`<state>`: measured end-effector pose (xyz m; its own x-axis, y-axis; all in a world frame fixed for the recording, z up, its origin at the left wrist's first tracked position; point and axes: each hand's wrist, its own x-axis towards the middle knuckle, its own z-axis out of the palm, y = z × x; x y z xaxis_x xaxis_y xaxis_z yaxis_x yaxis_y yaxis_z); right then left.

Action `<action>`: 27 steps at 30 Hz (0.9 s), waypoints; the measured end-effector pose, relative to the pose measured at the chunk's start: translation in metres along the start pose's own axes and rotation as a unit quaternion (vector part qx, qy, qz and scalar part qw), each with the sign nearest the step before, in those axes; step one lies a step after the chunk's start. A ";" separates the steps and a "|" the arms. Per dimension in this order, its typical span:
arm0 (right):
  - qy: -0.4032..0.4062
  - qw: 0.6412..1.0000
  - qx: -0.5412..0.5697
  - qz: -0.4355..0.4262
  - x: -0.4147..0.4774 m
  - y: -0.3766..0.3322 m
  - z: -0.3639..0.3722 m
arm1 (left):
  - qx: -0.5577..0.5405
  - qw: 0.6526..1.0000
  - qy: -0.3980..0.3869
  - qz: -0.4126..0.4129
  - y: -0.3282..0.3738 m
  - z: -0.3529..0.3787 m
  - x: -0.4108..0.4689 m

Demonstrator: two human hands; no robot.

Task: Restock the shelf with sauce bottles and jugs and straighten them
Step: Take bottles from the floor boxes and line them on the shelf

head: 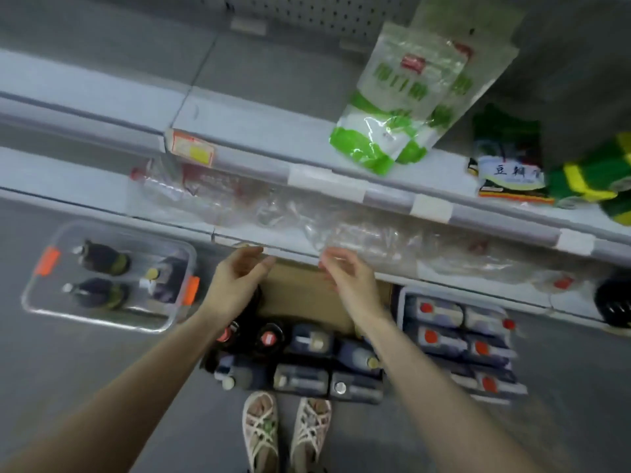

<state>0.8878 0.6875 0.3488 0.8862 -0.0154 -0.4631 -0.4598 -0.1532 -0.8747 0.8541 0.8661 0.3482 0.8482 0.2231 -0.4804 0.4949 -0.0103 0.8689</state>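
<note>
I look straight down past two shelf edges to the floor. My left hand point(239, 281) and my right hand point(346, 278) hang side by side under the lower shelf edge point(239, 238), fingers relaxed, holding nothing. Below them stands a cardboard box point(300, 298) with dark sauce bottles and jugs point(300, 367) packed at its near end. A clear plastic bin point(44, 302) on the left holds several dark bottles point(102, 259). A white crate point(403, 298) on the right holds dark jugs with red caps point(440, 339). Clear plastic packets point(239, 203) lie on the lower shelf.
The upper shelf point(102, 93) carries green-and-white bags point(392, 107) and green-yellow packets point(587, 175) at the right. A price tag point(193, 148) sits on its edge. My sandalled feet point(286, 431) stand on the grey floor just before the box. A dark round object point(614, 302) is at the far right.
</note>
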 end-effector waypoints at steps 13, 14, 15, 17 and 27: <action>-0.054 0.973 -0.056 0.216 0.025 0.235 0.071 | 0.034 0.981 0.038 -0.188 -0.240 -0.019 0.020; -0.063 0.968 -0.062 0.235 0.026 0.252 0.078 | 0.035 0.978 0.041 -0.200 -0.258 -0.019 0.023; -0.067 0.962 -0.068 0.255 0.028 0.268 0.083 | 0.034 0.977 0.043 -0.207 -0.270 -0.018 0.025; -0.066 0.954 -0.077 0.283 0.031 0.298 0.096 | 0.043 0.975 0.041 -0.214 -0.294 -0.017 0.031; -0.009 0.940 -0.002 0.341 0.040 0.377 0.140 | 0.031 0.974 0.041 -0.221 -0.358 -0.021 0.059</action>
<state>0.7422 0.7670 -0.0197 0.3839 -0.0949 -0.9185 -0.9205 -0.1172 -0.3727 0.7226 0.9036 0.0117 0.5329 0.2951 -0.7931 0.8209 0.0469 0.5691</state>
